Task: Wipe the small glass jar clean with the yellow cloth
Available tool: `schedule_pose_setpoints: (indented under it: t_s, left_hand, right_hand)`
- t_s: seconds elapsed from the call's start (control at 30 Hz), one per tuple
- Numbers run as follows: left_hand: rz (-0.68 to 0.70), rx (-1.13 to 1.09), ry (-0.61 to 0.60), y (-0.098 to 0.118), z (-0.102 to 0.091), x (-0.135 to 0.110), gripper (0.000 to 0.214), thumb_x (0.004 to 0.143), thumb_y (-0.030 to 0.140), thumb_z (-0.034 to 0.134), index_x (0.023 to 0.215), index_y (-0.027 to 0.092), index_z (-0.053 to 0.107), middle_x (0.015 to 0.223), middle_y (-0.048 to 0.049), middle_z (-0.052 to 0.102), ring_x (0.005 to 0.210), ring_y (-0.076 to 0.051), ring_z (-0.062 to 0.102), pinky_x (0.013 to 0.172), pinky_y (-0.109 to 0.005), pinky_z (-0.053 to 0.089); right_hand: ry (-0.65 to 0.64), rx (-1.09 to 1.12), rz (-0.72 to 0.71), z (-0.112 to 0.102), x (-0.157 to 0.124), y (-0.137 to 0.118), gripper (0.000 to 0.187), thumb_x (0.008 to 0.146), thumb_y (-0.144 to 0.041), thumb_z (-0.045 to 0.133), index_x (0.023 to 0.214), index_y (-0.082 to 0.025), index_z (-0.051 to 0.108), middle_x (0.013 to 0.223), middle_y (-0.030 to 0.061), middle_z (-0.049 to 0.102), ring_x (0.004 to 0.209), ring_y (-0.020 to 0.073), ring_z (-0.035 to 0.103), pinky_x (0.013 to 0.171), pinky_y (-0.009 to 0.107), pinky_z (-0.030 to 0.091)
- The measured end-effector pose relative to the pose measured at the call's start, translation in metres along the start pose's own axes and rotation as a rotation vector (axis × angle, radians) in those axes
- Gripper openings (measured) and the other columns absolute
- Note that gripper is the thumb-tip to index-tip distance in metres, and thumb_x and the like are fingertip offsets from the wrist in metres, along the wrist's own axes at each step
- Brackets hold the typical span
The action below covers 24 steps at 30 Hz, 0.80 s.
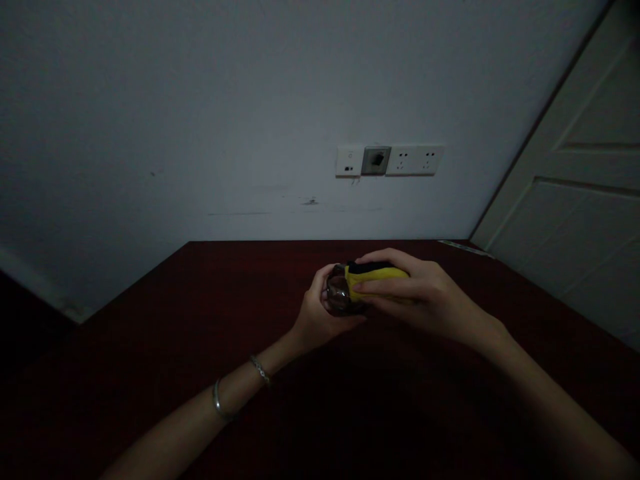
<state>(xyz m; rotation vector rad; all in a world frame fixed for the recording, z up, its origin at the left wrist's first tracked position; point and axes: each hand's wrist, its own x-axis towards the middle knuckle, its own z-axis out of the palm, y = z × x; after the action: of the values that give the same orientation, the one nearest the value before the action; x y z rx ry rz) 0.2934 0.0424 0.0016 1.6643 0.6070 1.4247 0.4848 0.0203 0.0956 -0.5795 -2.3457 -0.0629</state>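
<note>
My left hand (320, 312) is wrapped round a small see-through brownish glass vessel (339, 291), its thumb along the near side and its fingers behind. In my right hand (417, 285) is a sponge (376, 275), yellow with a black layer on top. The sponge's left end presses against the glass vessel's right side. Both things are held above the dark red tabletop, in front of my body. Dim light and my fingers hide the vessel's exact shape and its opening.
The dark red wooden table (240, 287) reaches a pale wall (225, 120) at the back. Wall sockets (414, 161) sit above its rear edge. A white panelled door (590, 220) stands at the right. A flat printed strip (465, 248) lies along the back right edge.
</note>
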Motion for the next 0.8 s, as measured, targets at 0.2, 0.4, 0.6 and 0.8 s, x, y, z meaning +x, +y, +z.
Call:
schedule_pose_setpoints:
  t_s: [0.2,0.4,0.6,0.8]
  left_hand:
    - [-0.015,-0.029,0.009,0.000,0.000,0.001,0.087,0.052,0.021,0.085,0.125,0.019,0.037,0.123,-0.0136,0.056,0.113,-0.029,0.057,0.095,-0.043,0.049]
    - [-0.028,-0.042,0.015,-0.002,0.000,0.001,0.087,0.052,0.019,0.085,0.125,0.019,0.037,0.122,-0.0130,0.056,0.112,-0.028,0.058,0.095,-0.043,0.049]
    - [-0.073,-0.116,0.019,-0.004,0.000,0.000,0.085,0.053,0.018,0.085,0.123,0.019,0.037,0.121,-0.0127,0.057,0.113,-0.028,0.057,0.096,-0.044,0.047]
    - [-0.153,-0.191,0.028,-0.005,0.000,0.001,0.089,0.045,0.018,0.088,0.121,0.019,0.040,0.119,-0.0116,0.058,0.113,-0.028,0.056,0.097,-0.044,0.046]
  right_hand:
    - [0.080,0.000,0.089,0.011,-0.001,0.006,0.023,0.086,-0.022,0.060,0.106,-0.027,0.070,0.122,0.0076,0.060,0.101,0.0203,0.064,0.082,0.035,0.056]
    - [0.165,-0.029,0.121,0.020,-0.002,0.009,0.023,0.085,-0.023,0.060,0.105,-0.026,0.071,0.119,0.0084,0.062,0.102,0.0215,0.064,0.081,0.036,0.057]
    - [0.003,0.027,0.038,0.010,0.000,0.003,0.023,0.085,-0.023,0.061,0.105,-0.028,0.071,0.119,0.0076,0.061,0.101,0.0201,0.063,0.078,0.034,0.056]
    - [0.097,-0.023,0.155,0.017,0.000,0.009,0.025,0.087,-0.026,0.059,0.109,-0.029,0.069,0.119,0.0062,0.062,0.102,0.0202,0.064,0.084,0.035,0.055]
